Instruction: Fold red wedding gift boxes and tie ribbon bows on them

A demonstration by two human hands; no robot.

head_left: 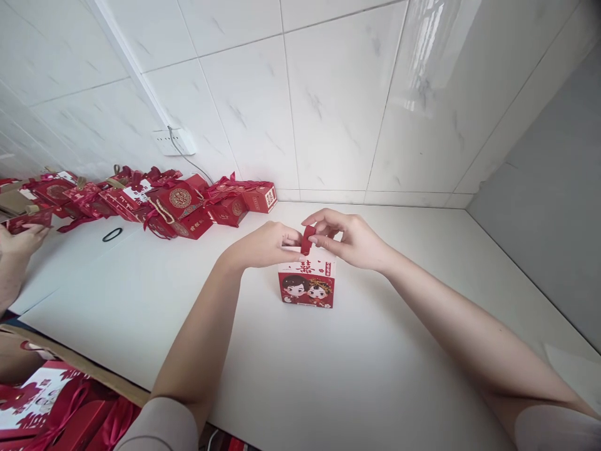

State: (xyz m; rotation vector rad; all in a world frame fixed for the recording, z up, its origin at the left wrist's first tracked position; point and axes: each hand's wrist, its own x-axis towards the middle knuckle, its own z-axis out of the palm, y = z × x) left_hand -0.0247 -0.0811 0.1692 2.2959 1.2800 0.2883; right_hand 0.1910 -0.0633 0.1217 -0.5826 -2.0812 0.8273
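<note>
Your right grip (352, 239) looks to have the red strap (307, 240) pinched between thumb and fingers, coming in from the right. Left grip (263, 245) is on the other side, thumb by the strap's foot; those other fingertips are half hidden, so I can't tell if it's clamped on anything or just resting there. Strap sticks up off the top of the small gift box (307, 292), which stands upright on the tabletop (399, 363) between your forearms, just below both hands and toward the near side. Box front runs left to right; the strap's long axis goes mostly upward, leaning a touch right. Right's nearer the strap's upper end, left's nearer its foot. Other red boxes (185, 203) sit well apart, far left.
</note>
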